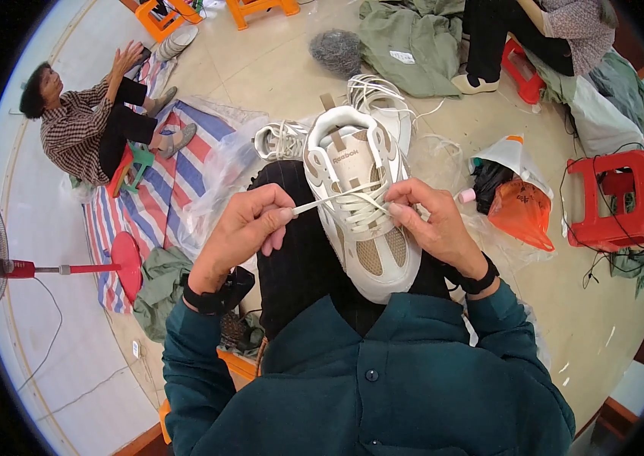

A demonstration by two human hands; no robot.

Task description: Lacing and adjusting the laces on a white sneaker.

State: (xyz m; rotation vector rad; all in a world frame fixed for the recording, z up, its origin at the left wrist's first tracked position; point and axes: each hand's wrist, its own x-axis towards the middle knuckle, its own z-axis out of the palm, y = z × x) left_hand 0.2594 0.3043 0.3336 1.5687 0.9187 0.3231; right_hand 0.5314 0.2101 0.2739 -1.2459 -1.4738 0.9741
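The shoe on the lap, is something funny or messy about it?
Its laces are only half done: the left hand pulls one white end sideways, the right hand pinches the crossings. The shoe itself looks whole. Behind it, a tangle of loose white laces lies on the floor.

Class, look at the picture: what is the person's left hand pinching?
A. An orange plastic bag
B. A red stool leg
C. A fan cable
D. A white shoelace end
D: the left hand pinches a white shoelace end pulled sideways from the pale sneaker on the lap.
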